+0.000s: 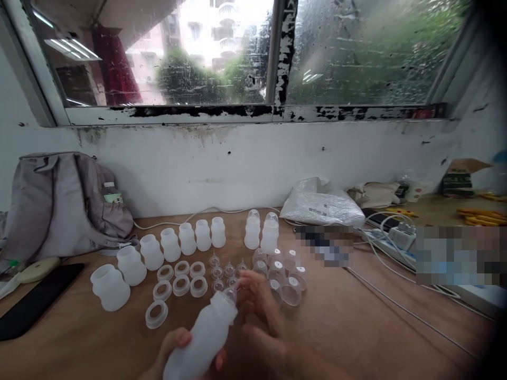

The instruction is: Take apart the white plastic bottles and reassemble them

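Note:
My left hand (174, 343) is wrapped around a frosted white baby bottle (202, 335), tilted with its top to the upper right. A collar ring and a clear nipple (229, 296) sit on the bottle's top. My right hand (263, 316) has its curled fingertips at the nipple's tip, while its thumb lies lower, beside the collar. Past the bottle lie several loose collar rings (181, 285) and clear nipples (228, 269), partly hidden by my right hand. Several clear dome caps (291, 291) are grouped just beyond that hand.
Several uncapped bottles (149, 252) stand in a curved row at left. Two capped bottles (270, 232) stand at the back. Around them are a grey backpack (51, 206), black phone-like slab (39, 301), plastic bag (320, 203), cables (400, 306) and a power strip (467, 295).

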A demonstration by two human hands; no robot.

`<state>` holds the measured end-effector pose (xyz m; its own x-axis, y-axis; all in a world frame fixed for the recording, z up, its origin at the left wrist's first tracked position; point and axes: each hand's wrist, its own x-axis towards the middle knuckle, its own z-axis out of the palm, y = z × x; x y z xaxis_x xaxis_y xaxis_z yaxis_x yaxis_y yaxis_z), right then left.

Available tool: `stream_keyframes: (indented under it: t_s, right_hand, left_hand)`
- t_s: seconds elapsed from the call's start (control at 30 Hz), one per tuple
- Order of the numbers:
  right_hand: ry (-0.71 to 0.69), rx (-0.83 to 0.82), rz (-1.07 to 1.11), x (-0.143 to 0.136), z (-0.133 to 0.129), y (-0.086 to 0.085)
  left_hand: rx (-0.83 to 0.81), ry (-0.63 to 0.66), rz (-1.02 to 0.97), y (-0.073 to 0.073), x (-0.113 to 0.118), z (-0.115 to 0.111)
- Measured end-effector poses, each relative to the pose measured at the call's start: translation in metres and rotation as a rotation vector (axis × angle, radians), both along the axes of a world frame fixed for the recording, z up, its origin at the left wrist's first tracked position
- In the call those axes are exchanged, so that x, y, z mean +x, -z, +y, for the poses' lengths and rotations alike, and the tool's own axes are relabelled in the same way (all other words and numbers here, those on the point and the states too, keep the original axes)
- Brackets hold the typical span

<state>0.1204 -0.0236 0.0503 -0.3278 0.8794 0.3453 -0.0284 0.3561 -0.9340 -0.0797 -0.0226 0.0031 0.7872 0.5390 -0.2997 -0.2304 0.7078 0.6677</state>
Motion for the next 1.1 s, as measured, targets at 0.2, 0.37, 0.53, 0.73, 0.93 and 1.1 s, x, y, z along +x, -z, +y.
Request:
stream_keyframes:
  t_s: [0.2,0.37,0.53,0.73,0.93,1.1]
  right_hand:
    - [0.032,-0.210,0.152,0.005,0.017,-0.002]
    - [0.067,-0.209,0.077,0.002,0.017,-0.002]
    - [0.126,-0.101,-0.005,0.004,0.017,-0.001]
    - [0.176,-0.036,-0.057,0.004,0.016,0.002]
    - [0.272,-0.042,0.059,0.006,0.020,0.004]
    - [0.334,0.038,-0.130,0.008,0.019,-0.001]
  left_hand:
    - [0.020,0.049,-0.044,-0.025,0.005,0.000]
    - [0.115,0.068,0.058,-0.015,0.004,0.001]
    - [0.117,0.026,0.086,-0.004,0.000,0.003]
    - [0.058,-0.004,0.065,-0.009,-0.001,0.001]
    - [0.001,-0.019,0.008,-0.014,0.000,-0.001]
    - [0.037,-0.190,-0.108,-0.014,0.005,0.003]
